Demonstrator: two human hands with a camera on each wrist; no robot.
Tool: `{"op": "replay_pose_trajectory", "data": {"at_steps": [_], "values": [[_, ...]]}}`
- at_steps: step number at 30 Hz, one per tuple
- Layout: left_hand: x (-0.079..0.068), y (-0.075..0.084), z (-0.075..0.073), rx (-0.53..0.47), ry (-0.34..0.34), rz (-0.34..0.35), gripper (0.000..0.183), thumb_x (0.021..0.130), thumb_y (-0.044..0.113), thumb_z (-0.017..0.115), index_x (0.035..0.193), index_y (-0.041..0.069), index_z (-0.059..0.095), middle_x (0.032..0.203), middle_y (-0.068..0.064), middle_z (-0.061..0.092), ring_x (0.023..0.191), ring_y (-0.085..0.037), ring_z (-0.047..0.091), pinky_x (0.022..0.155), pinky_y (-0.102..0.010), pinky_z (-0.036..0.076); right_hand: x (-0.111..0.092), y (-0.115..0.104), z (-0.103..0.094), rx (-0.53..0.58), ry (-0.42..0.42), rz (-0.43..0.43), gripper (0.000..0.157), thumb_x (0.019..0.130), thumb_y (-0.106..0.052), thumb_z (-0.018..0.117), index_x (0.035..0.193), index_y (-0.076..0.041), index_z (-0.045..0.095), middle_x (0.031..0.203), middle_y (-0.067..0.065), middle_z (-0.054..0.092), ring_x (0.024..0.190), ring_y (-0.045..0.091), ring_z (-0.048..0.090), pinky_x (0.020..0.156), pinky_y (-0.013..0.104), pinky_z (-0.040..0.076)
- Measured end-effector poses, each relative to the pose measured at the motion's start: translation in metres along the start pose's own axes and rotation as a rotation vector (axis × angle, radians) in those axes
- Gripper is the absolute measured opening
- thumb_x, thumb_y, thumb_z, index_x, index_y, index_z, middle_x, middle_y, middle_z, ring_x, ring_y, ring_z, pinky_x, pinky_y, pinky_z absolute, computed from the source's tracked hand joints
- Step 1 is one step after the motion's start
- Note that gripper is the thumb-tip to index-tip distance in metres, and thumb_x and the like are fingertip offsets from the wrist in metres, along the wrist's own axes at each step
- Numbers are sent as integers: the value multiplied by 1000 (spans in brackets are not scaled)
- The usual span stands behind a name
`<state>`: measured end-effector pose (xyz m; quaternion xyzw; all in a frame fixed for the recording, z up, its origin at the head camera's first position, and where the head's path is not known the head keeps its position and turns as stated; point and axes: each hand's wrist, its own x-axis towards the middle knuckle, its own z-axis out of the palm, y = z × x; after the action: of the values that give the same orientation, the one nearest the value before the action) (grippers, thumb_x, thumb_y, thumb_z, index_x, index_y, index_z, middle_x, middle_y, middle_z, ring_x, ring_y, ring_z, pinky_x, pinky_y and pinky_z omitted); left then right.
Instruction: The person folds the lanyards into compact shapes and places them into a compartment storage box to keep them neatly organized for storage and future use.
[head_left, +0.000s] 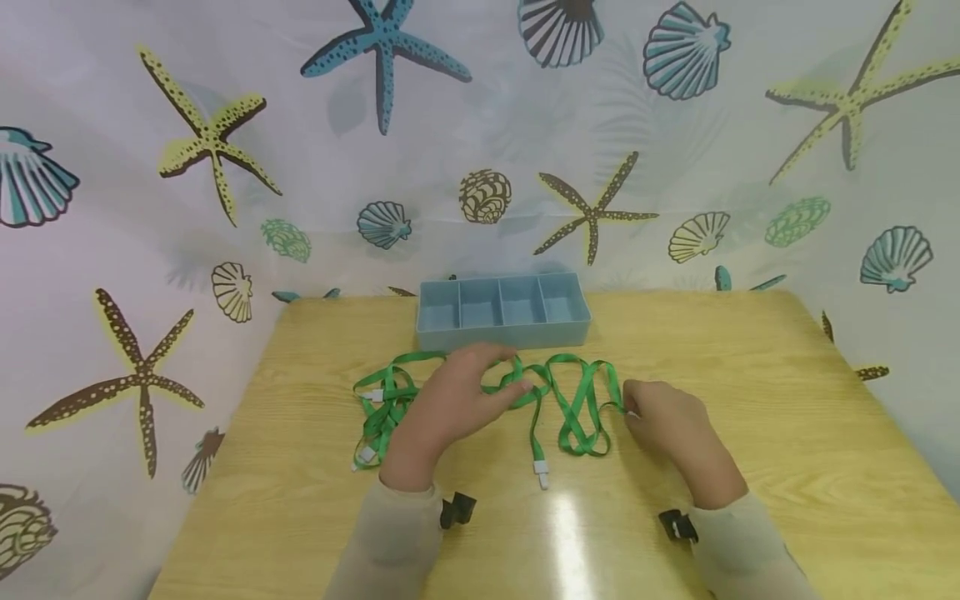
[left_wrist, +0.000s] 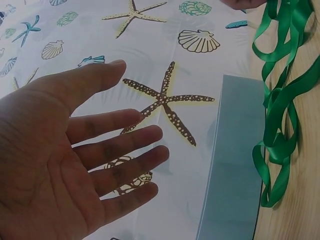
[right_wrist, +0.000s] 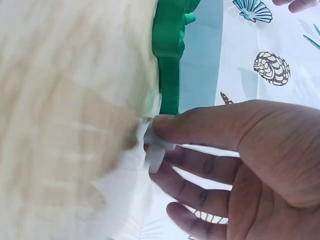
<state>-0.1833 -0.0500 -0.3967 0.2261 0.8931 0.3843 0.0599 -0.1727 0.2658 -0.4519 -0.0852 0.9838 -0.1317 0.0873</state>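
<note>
Green lanyards lie tangled on the table in the head view: one heap (head_left: 384, 417) at the left, a looped lanyard (head_left: 577, 408) at the right, and a strap with a pale clip (head_left: 541, 471) between them. My right hand (head_left: 671, 417) pinches the grey-white clip (right_wrist: 156, 145) of the right lanyard between thumb and fingertips; its green strap (right_wrist: 169, 85) runs away from the clip. Above the middle of the lanyards hovers my left hand (head_left: 465, 396), fingers spread and nothing held, as its palm (left_wrist: 45, 160) shows. It hides part of the straps beneath.
Behind the lanyards stands a blue-grey box (head_left: 502, 336) with several compartments, near the table's back edge. A cloth (head_left: 480, 100) printed with starfish and shells hangs around the back and sides. The wooden table (head_left: 300, 508) reflects light at its front.
</note>
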Motion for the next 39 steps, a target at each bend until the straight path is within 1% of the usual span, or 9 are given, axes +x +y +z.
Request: {"op": "replay_pose_trajectory", "data": {"at_steps": [3,7,10,14,17,20,26,33,39], "values": [[0,0,4,-15,-3,29,53,105,44,68,150,17,61,149,-1,63,139,-24,58,113,-48,50,-3,-5,-3,-1,54,-34,8,98,-8,69,105,-8,73,96,7,75,76,20,67,58,39,52],[4,1,9,-35,4,108,50,104,32,72,150,17,61,140,-1,65,112,-22,65,95,-42,56,-8,-16,-12,26,181,-104,15,101,-10,67,113,-10,76,104,7,76,81,20,69,61,38,54],[6,2,13,-71,26,166,46,103,27,73,147,18,63,151,-1,56,105,-21,65,89,-42,58,-14,-27,-18,79,266,-171,15,103,-13,69,116,-12,77,104,4,76,83,19,69,63,38,55],[9,5,19,-97,61,260,31,102,31,74,130,21,67,170,1,34,124,-18,64,98,-43,59,-21,-43,-23,203,344,-286,17,101,-14,75,118,-13,77,106,0,77,91,19,71,72,39,58],[11,8,23,-73,66,344,26,101,36,75,121,23,67,171,2,34,144,-22,54,108,-41,55,-25,-54,-25,273,386,-369,17,97,-11,79,112,-16,74,100,-6,77,89,13,70,73,35,57],[11,10,28,-52,52,411,33,101,37,75,129,23,69,169,2,38,154,-24,45,114,-41,51,-26,-61,-24,309,432,-463,20,92,-7,83,101,-19,70,91,-12,74,85,6,68,71,29,57],[11,11,35,-23,-13,467,48,106,37,67,151,20,62,169,2,41,154,-21,44,119,-43,47,-26,-63,-20,347,507,-610,34,83,5,87,88,-19,63,85,-14,68,81,2,66,74,19,55],[13,12,36,-19,-37,518,34,110,34,60,139,20,71,137,6,71,132,-12,61,116,-34,47,-27,-62,-23,370,601,-666,43,76,12,88,82,-18,59,83,-10,67,79,8,69,77,10,50],[14,13,36,8,-27,520,29,109,24,63,133,13,75,112,4,76,98,-9,61,95,-26,50,-28,-60,-28,375,619,-656,42,75,9,91,81,-17,59,81,-9,71,78,12,76,71,12,54]]}}
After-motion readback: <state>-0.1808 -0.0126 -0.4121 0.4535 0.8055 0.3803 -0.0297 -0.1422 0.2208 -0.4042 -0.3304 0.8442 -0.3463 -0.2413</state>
